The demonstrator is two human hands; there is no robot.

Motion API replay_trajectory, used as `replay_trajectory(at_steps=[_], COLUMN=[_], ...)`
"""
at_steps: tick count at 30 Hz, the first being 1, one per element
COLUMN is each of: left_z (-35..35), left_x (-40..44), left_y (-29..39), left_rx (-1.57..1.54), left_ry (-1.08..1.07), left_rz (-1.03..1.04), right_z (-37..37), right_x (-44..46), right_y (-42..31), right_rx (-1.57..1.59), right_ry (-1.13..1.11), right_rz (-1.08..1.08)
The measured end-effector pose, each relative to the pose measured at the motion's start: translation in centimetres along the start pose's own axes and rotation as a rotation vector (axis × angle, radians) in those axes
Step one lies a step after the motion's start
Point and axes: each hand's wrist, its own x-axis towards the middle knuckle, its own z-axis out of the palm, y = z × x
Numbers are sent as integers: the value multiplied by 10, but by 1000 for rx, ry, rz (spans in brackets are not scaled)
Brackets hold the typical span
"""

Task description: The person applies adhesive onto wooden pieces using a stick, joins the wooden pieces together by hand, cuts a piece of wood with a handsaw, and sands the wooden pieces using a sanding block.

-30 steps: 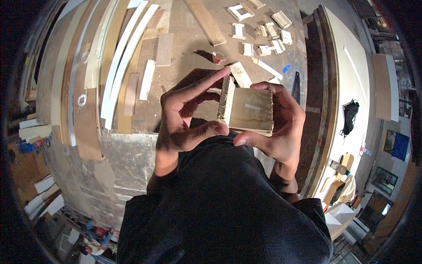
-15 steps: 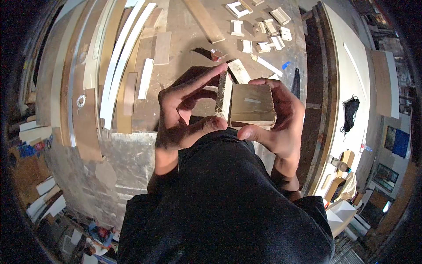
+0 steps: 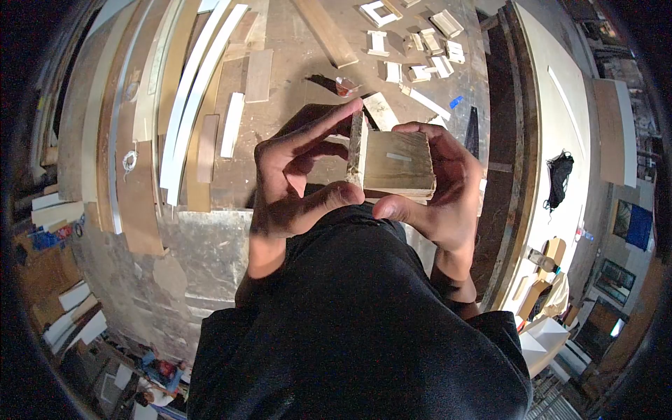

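My left hand (image 3: pixel 294 175) pinches a thin wooden piece (image 3: pixel 355 150) by its ends, between the thumb and fingertips. A squarish wooden block (image 3: pixel 397 161), with a pale strip on its upper face, is gripped by my right hand (image 3: pixel 448 189), thumb along the near edge and fingers over the far side. The thin piece stands on edge against the block's left side, and the two appear to touch. Both are held up in front of my body, above the near edge of the workbench (image 3: pixel 297 42). My right palm hides part of the block's right side.
Several small wooden pieces (image 3: pixel 434 43) lie scattered at the bench's far right. Long boards and white strips (image 3: pixel 199 91) cover its left. A blue piece (image 3: pixel 456 102) lies right of my hands. On the right-hand board rests black thread (image 3: pixel 558 180). Another person (image 3: pixel 155 392) is at lower left.
The block has moved slightly left and up against the thin piece, closing the narrow gap between them. My right hand has shifted left with it; my left hand has barely moved.
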Motion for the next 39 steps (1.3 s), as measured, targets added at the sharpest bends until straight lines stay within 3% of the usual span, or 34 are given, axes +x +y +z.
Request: replay_trajectory(at_steps=[25,31,32,35,39], left_z=[7,17,23,25,18], left_x=[-2,-2,-5,-3,-2], left_y=[0,-9,-24,-29,-14], left_rx=[20,-93,-155,-226,-111], left_ry=[-21,54,98,87,88], left_rz=[5,-66,169,434,164], right_z=[-1,-2,-2,-5,-7], right_x=[-6,-1,0,3,2], right_y=[0,2,3,3,7], right_rx=[62,70,81,115,133], right_ry=[21,54,66,83,84], right_rz=[-12,-39,-38,-15,29])
